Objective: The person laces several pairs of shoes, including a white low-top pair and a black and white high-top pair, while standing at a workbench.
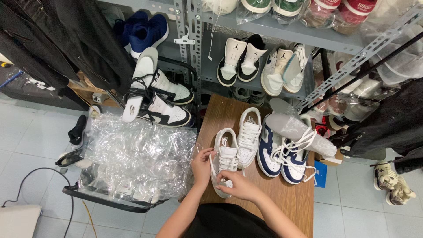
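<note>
Left hand (202, 164) pinching a white lace, right hand (235, 184) gripping the heel of a white sneaker (226, 159) on the wooden counter (291, 198), matching sneaker (249, 135) just beside, navy pair (282, 158) further right.

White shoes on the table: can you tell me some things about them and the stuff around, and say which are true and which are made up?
1. Both hands touch the same white shoe. True: the left hand is at its side and the right hand at its near end.
2. The white shoe lies on the floor. False: it lies on a wooden table.
3. A second white shoe lies right beside it. True.
4. The blue shoes are left of the white ones. False: they lie to the right.
5. A heap of clear plastic lies left of the table. True.
6. The shelf behind is bare. False: it holds shoes.
</note>
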